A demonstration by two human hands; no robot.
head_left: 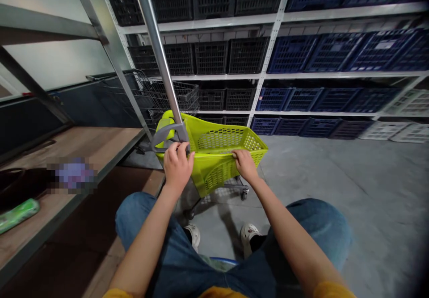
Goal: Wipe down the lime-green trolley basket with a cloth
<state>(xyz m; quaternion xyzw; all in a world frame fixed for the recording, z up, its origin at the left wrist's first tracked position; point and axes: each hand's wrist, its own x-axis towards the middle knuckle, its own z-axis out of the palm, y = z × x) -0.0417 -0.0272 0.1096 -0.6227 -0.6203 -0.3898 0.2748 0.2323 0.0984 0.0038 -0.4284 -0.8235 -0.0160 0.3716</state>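
Observation:
A lime-green child-size shopping cart [203, 166] stands in front of my knees, with perforated side walls and dark wheels below. My left hand [177, 166] is closed over the near rim of its basket, beside the grey handle [159, 136]. Farther right along that same rim, my right hand [246, 164] grips the edge with curled fingers. A metal pole [161, 56] rises from the cart by the handle, and its top runs out of view.
A wooden bench shelf [97, 139] on the left holds a green packet [18, 215]. Behind the cart are a black wire cart [186, 94] and racks of black crates [211, 56] and blue crates [291, 52]. White crates [380, 129] stand at right. Grey floor [328, 168] extends rightward.

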